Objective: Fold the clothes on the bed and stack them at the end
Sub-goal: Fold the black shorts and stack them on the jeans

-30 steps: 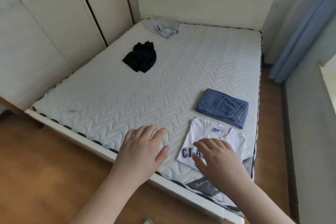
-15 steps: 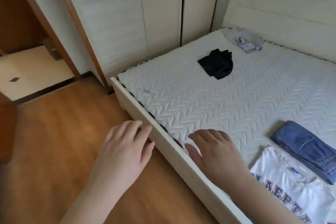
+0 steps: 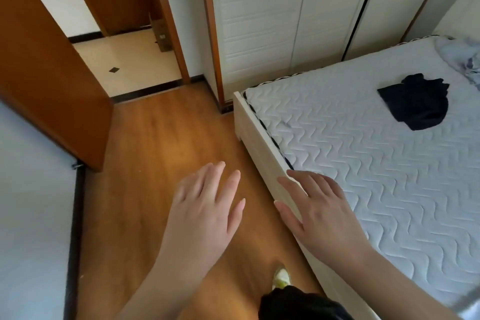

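A crumpled black garment [image 3: 418, 101] lies on the white quilted mattress [image 3: 363, 163] toward the far side. A crumpled pale grey-blue garment [image 3: 462, 57] sits at the right edge near the head of the bed. My left hand [image 3: 205, 210] hovers over the wooden floor with fingers spread, holding nothing. Over the bed's foot rail [image 3: 262, 143] and the mattress edge is my right hand [image 3: 322, 213], fingers straight and empty. The folded jeans and white T-shirt are out of view.
A white wardrobe [image 3: 272, 21] stands beyond the bed's corner. An open brown door [image 3: 46, 65] and doorway are at the left. Wooden floor [image 3: 161, 143] runs along the foot of the bed. My shoe [image 3: 281, 277] shows at the bottom.
The view has swung left along the foot of the bed. The folded jeans and T-shirt have left the frame. Both hands have moved left, the left one now over the floor.
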`<state>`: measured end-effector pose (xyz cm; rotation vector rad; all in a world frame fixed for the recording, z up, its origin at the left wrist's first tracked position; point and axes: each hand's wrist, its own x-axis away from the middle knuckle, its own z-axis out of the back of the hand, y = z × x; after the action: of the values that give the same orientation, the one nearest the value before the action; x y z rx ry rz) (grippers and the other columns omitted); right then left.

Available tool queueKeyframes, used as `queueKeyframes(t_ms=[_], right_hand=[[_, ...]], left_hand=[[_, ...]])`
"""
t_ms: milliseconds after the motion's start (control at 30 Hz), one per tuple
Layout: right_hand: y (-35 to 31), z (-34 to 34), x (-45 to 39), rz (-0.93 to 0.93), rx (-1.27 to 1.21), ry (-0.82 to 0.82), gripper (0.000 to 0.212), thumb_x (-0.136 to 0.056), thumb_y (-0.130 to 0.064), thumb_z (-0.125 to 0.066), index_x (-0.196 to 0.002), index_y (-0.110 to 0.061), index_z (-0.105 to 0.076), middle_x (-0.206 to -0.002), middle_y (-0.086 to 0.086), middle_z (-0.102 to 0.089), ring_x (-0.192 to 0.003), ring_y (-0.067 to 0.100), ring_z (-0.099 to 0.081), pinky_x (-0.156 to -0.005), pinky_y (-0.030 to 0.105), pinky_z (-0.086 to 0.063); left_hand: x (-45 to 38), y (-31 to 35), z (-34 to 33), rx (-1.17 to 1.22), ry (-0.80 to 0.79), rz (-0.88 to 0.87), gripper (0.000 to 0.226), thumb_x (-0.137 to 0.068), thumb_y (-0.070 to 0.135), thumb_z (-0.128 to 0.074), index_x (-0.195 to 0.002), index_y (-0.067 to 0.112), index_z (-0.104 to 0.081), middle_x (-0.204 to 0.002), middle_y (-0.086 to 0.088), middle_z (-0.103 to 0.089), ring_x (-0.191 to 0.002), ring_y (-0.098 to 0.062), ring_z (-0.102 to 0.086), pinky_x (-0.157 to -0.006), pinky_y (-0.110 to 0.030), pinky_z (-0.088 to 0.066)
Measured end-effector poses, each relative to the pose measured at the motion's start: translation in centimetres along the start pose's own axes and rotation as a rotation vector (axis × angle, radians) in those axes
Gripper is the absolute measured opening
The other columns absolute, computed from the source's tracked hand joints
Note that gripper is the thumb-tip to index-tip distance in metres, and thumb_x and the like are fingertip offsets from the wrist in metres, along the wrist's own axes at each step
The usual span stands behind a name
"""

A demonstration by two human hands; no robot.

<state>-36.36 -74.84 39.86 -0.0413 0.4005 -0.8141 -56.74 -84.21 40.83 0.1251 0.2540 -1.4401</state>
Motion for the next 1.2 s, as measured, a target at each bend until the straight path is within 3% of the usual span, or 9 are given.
queueKeyframes(t_ms=[300,467,600,867,1067,1200], right_hand=[[3.8,-5.7,-12.5,0.038,-0.089,-0.019,0.048,-0.098,-0.048,-0.039,-0.127,-0.017,-0.061,-0.131,0.006,-0.060,-0.117,0.026,-0.060,-0.104,0.048,-0.043],[4.2,-8.1,-20.9,0.149,-0.083,-0.077,0.050,-0.100,-0.050,-0.035,-0.130,-0.017,-0.059,-0.136,0.006,-0.057,-0.123,0.025,-0.054,-0.105,0.041,-0.039],[2.6,-10.6,-26.3,0.220,-0.095,-0.073,0.049,-0.101,-0.050,-0.033,-0.129,-0.019,-0.057,-0.135,0.005,-0.056,-0.123,0.024,-0.051,-0.105,0.037,-0.035],[-3.5,-17.6,-37.1,0.290,-0.013,-0.069,0.046,-0.101,-0.046,-0.036,-0.129,-0.017,-0.058,-0.136,0.006,-0.056,-0.129,0.025,-0.048,-0.117,0.048,-0.024],[-8.6,-20.7,-44.9,0.318,0.057,-0.139,0.047,-0.104,-0.047,-0.029,-0.131,-0.021,-0.056,-0.139,0.005,-0.053,-0.134,0.024,-0.043,-0.120,0.042,-0.017],[-9.7,-22.7,-48.7,0.263,0.100,-0.166,0.045,-0.103,-0.049,-0.031,-0.132,-0.022,-0.053,-0.140,0.005,-0.051,-0.134,0.024,-0.041,-0.120,0.037,-0.008]], left_hand=[[-10.0,-4.5,-4.2,-0.059,-0.033,0.090,0.049,-0.097,0.048,-0.046,-0.138,0.022,-0.055,-0.143,-0.007,-0.053,-0.132,-0.026,-0.050,-0.103,-0.045,-0.044],[-14.6,-7.4,-5.1,-0.086,-0.069,0.141,0.047,-0.100,0.046,-0.044,-0.136,0.020,-0.056,-0.140,-0.008,-0.055,-0.131,-0.026,-0.051,-0.104,-0.046,-0.045],[-17.3,-11.0,-6.0,-0.067,-0.062,0.213,0.047,-0.101,0.048,-0.039,-0.134,0.020,-0.057,-0.135,-0.007,-0.059,-0.126,-0.024,-0.055,-0.103,-0.044,-0.045],[-22.0,-22.9,-10.7,-0.033,-0.044,0.299,0.048,-0.102,0.049,-0.036,-0.137,0.020,-0.052,-0.139,-0.006,-0.056,-0.134,-0.024,-0.047,-0.114,-0.048,-0.034],[-25.4,-32.8,-12.4,-0.003,-0.089,0.280,0.060,-0.099,0.060,-0.031,-0.145,0.023,-0.045,-0.144,-0.006,-0.052,-0.137,-0.025,-0.044,-0.117,-0.050,-0.028],[-29.0,-37.3,-13.9,0.011,-0.117,0.239,0.060,-0.100,0.057,-0.031,-0.147,0.021,-0.042,-0.145,-0.008,-0.051,-0.136,-0.026,-0.045,-0.114,-0.049,-0.034]])
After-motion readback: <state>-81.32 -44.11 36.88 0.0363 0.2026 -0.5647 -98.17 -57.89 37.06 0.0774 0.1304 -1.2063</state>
